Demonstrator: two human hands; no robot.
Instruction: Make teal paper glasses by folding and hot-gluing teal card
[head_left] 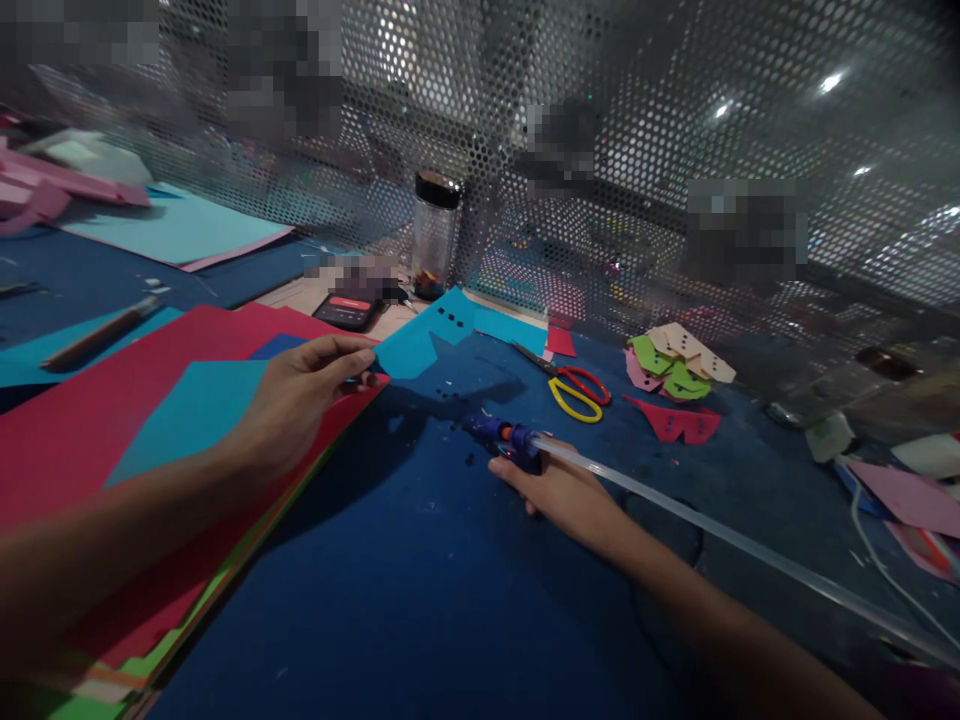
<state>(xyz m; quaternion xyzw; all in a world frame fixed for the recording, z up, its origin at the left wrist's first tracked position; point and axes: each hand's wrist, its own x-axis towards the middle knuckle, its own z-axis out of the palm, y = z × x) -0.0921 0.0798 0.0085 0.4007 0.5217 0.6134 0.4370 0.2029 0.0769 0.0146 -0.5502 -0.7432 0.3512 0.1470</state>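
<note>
Jutting over the dark-blue tabletop (375, 600), a cut piece of bright-blue paper (409, 350) bearing small black squares (451, 317) is pinched at its left end by the left hand (307, 385). A blue glue gun (525, 455) fitted with a long translucent glue stick (675, 506) is gripped in the right hand (562, 490). Beyond it, scissors (556, 374) with red and yellow handles are laid flat.

Over on the left, the paper stack (187, 430) spreads across the tabletop (360, 620), and above its far right corner the left grip (296, 395) has a paper cutout (409, 345). Rightward, the right grip (559, 490) holds the glue gun (489, 428), glue stick (697, 516) running out right. Beyond lie the scissors (557, 373); right of them, a cutout pile (679, 358). At the back stands a jar (435, 235), phone (345, 312) on its left, mesh panel (480, 70) behind.
</note>
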